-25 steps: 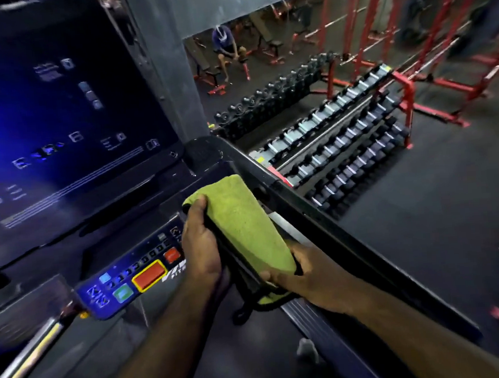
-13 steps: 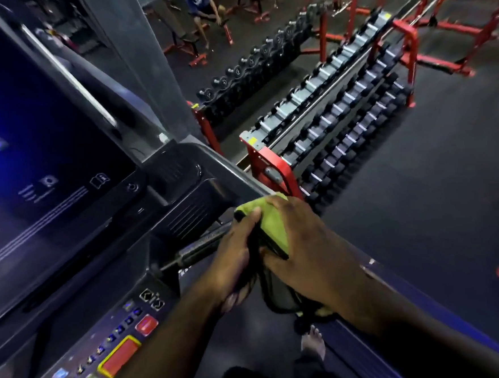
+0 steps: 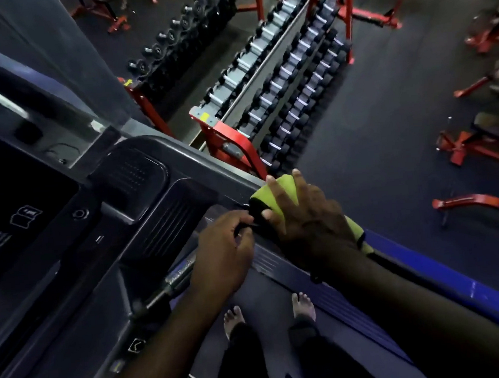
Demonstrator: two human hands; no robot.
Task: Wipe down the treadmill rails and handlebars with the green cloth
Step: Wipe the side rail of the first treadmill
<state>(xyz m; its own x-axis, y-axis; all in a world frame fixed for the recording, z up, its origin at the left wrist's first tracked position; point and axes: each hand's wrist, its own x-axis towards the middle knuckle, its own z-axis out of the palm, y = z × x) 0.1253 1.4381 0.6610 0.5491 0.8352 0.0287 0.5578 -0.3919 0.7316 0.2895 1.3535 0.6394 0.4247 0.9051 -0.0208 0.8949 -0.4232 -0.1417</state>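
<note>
While your right hand lies spread on the bright green microfibre cloth over the dark treadmill handrail, your left hand pinches its black edge.

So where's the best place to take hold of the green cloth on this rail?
Grip the green cloth at its middle, from above, palm down like the right hand. It drapes over the side rail, so the top is broad and backed; the dark loose edge by the left hand only suits a pinch.
</note>
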